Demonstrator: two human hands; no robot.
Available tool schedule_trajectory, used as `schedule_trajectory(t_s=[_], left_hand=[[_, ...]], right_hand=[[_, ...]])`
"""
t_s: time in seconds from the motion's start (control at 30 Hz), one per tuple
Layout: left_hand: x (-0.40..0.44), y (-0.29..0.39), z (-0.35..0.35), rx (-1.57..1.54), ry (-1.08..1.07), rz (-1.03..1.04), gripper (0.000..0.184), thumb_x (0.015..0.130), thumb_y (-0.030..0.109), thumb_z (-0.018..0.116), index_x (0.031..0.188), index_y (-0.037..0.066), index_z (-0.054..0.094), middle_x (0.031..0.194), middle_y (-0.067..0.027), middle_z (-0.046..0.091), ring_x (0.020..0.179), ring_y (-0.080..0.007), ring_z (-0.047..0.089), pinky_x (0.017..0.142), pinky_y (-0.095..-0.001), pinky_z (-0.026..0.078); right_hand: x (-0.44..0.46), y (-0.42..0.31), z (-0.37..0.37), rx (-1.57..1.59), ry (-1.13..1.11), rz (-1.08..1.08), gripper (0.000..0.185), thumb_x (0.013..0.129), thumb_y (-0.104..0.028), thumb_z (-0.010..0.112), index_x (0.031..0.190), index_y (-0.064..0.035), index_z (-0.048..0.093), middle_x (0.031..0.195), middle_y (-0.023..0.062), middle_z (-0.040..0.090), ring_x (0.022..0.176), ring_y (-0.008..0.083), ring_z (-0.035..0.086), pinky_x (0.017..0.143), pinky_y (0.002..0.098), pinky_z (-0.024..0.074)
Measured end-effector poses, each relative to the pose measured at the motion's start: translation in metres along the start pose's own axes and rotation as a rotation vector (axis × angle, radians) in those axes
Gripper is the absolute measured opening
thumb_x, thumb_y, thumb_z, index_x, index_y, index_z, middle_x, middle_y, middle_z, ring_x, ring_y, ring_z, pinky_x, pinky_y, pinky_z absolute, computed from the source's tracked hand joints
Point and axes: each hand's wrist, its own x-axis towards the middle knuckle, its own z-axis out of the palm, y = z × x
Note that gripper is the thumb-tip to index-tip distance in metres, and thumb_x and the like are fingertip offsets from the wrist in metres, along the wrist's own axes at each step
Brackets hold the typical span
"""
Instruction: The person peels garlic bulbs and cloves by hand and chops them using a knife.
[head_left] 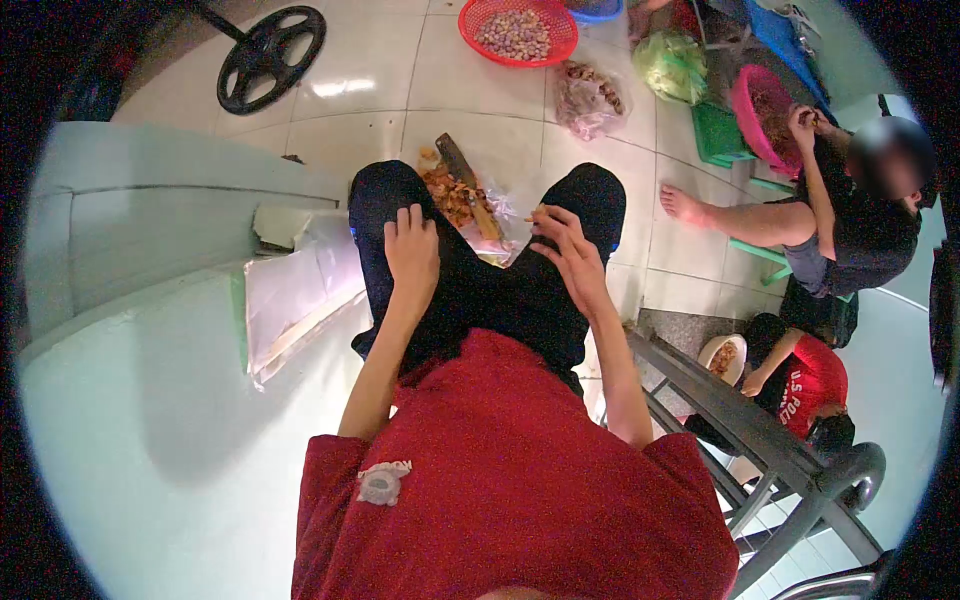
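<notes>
My left hand [411,248] rests on my left thigh, fingers lying over the dark trousers and slightly apart, with nothing in them. Over my right knee, my right hand [572,252] has its thumb and forefinger close together at a small pale stick-like piece [529,219], too small to name. On the floor between my knees lies a clear plastic sheet [515,222] with a heap of orange-brown scraps [445,200]. A cleaver [456,160] with a dark blade and wooden handle lies across the scraps, touched by neither hand.
Ahead stand a red basket [567,38] of small round pale-purple pieces and a plastic bag [590,100]. To the right, one person works at a pink basin [745,110]; another sits by a white bowl [738,345]. A metal rail [740,400] runs beside my right arm.
</notes>
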Motion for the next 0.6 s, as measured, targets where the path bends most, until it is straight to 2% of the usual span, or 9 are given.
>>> schedule_trajectory(t_s=[0.1, 0.23, 0.3, 0.33, 0.4, 0.47, 0.53, 0.57, 0.6], left_hand=[[0.003, 0.003, 0.001, 0.081, -0.040, 0.035, 0.014, 0.075, 0.011, 0.061, 0.087, 0.006, 0.068, 0.104, -0.0101, 0.055, 0.104, -0.0264, 0.050, 0.086, -0.0380, 0.040], [0.015, 0.005, -0.003, 0.008, -0.008, 0.056, 0.014, 0.077, 0.012, 0.061, 0.089, 0.006, 0.067, 0.106, -0.0094, 0.056, 0.105, -0.0257, 0.050, 0.088, -0.0389, 0.040], [0.032, 0.010, -0.001, -0.065, 0.144, 0.061, 0.015, 0.079, 0.015, 0.063, 0.090, 0.006, 0.066, 0.101, -0.0078, 0.059, 0.104, -0.0247, 0.052, 0.089, -0.0401, 0.041], [0.040, 0.012, 0.005, -0.071, 0.153, 0.067, 0.015, 0.079, 0.015, 0.063, 0.090, 0.006, 0.066, 0.101, -0.0078, 0.059, 0.104, -0.0247, 0.052, 0.089, -0.0401, 0.041], [0.057, 0.012, 0.030, -0.196, 0.067, 0.082, 0.016, 0.080, 0.016, 0.064, 0.093, 0.007, 0.066, 0.097, -0.0077, 0.064, 0.102, -0.0249, 0.056, 0.089, -0.0418, 0.041], [0.073, 0.009, 0.059, -0.214, 0.071, 0.087, 0.016, 0.080, 0.014, 0.065, 0.094, 0.007, 0.065, 0.094, -0.0096, 0.067, 0.098, -0.0267, 0.061, 0.090, -0.0440, 0.042], [0.082, 0.009, 0.066, -0.274, -0.354, -0.010, 0.022, 0.080, 0.010, 0.063, 0.101, 0.006, 0.066, 0.099, -0.0128, 0.067, 0.099, -0.0294, 0.062, 0.094, -0.0453, 0.041], [0.080, 0.009, 0.069, -0.277, -0.356, -0.004, 0.022, 0.080, 0.010, 0.063, 0.101, 0.006, 0.066, 0.099, -0.0128, 0.067, 0.099, -0.0294, 0.062, 0.094, -0.0453, 0.041], [0.081, 0.008, 0.067, -0.300, -0.260, -0.002, 0.027, 0.080, 0.014, 0.067, 0.106, 0.006, 0.064, 0.103, -0.0138, 0.066, 0.100, -0.0315, 0.061, 0.090, -0.0453, 0.044]], right_hand=[[-0.010, -0.011, -0.007, 0.069, 0.043, -0.020, 0.038, 0.104, -0.023, 0.043, 0.129, 0.0029, 0.055, 0.140, 0.0069, 0.041, 0.121, 0.0205, 0.051, 0.101, 0.0376, 0.0469], [-0.019, -0.016, -0.020, 0.128, 0.067, -0.048, 0.039, 0.104, -0.026, 0.043, 0.133, -0.0004, 0.051, 0.139, 0.0055, 0.043, 0.121, 0.0203, 0.050, 0.101, 0.0377, 0.0450], [-0.023, -0.017, -0.023, 0.140, 0.074, -0.045, 0.039, 0.105, -0.026, 0.043, 0.134, -0.0015, 0.050, 0.139, 0.0057, 0.045, 0.121, 0.0205, 0.050, 0.102, 0.0381, 0.0447], [-0.025, -0.019, -0.024, 0.153, 0.076, -0.034, 0.039, 0.105, -0.026, 0.043, 0.135, -0.0025, 0.048, 0.138, 0.0059, 0.047, 0.122, 0.0207, 0.050, 0.102, 0.0385, 0.0443], [-0.027, -0.022, -0.023, 0.166, 0.097, -0.032, 0.040, 0.105, -0.027, 0.043, 0.136, -0.0033, 0.046, 0.137, 0.0064, 0.048, 0.122, 0.0208, 0.051, 0.102, 0.0387, 0.0441], [-0.030, -0.024, -0.020, 0.180, 0.117, -0.017, 0.040, 0.105, -0.027, 0.043, 0.137, -0.0040, 0.044, 0.137, 0.0068, 0.050, 0.121, 0.0209, 0.051, 0.103, 0.0390, 0.0438], [-0.034, -0.027, -0.018, 0.177, 0.122, -0.021, 0.043, 0.105, -0.028, 0.043, 0.140, -0.0055, 0.039, 0.137, 0.0077, 0.051, 0.121, 0.0212, 0.052, 0.102, 0.0390, 0.0441], [-0.036, -0.029, -0.016, 0.177, 0.129, -0.021, 0.043, 0.105, -0.028, 0.043, 0.140, -0.0055, 0.039, 0.137, 0.0077, 0.051, 0.121, 0.0212, 0.052, 0.102, 0.0390, 0.0441], [-0.037, -0.032, -0.014, 0.178, 0.131, -0.024, 0.040, 0.104, -0.027, 0.043, 0.138, -0.0048, 0.043, 0.137, 0.0076, 0.050, 0.121, 0.0215, 0.052, 0.102, 0.0393, 0.0442]])
